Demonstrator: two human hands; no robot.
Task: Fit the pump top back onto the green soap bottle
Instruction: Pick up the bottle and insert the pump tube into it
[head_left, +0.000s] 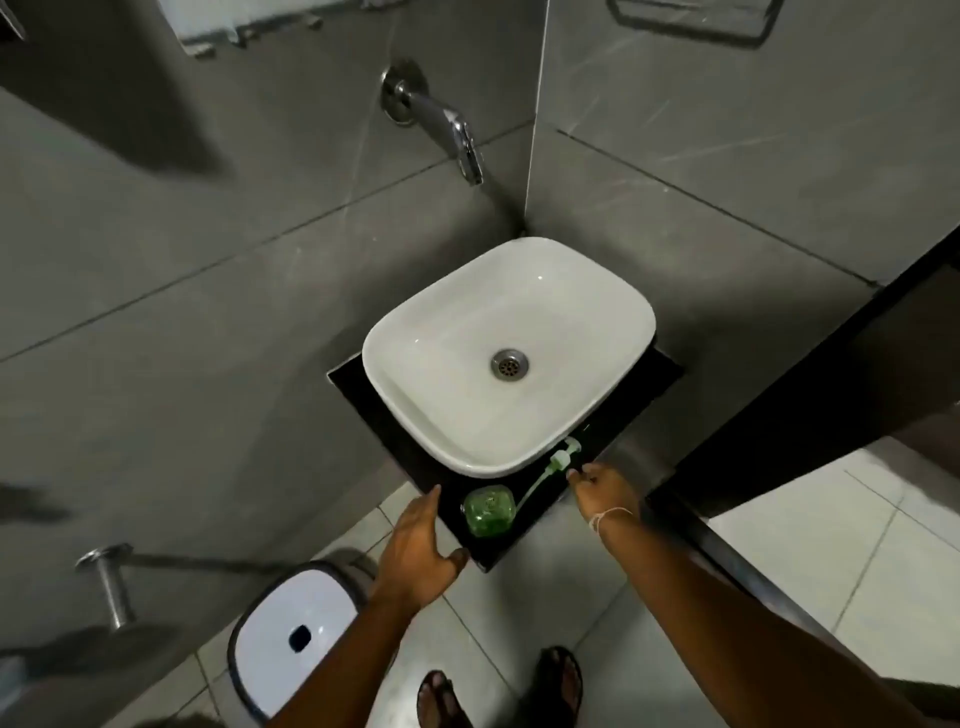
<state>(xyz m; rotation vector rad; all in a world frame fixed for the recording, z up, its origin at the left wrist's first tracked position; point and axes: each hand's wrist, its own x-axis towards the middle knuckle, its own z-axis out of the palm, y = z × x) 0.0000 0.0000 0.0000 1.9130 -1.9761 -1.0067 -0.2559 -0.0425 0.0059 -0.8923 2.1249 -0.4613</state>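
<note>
The green soap bottle (488, 510) stands on the black counter (540, 525) just in front of the white basin. Its pump top (563, 457) lies on the counter to the right, dip tube running back toward the bottle's open mouth. My left hand (421, 551) is open just left of the bottle, fingers spread, thumb near the counter's front edge, not touching the bottle. My right hand (605, 491) is right beside the pump head, fingertips at it; whether they touch it is unclear.
A white basin (415, 364) with a metal drain fills most of the counter. A chrome tap (457, 135) juts from the grey tiled wall above. A white pedal bin (296, 629) stands on the floor at lower left. A dark partition (810, 415) runs along the right.
</note>
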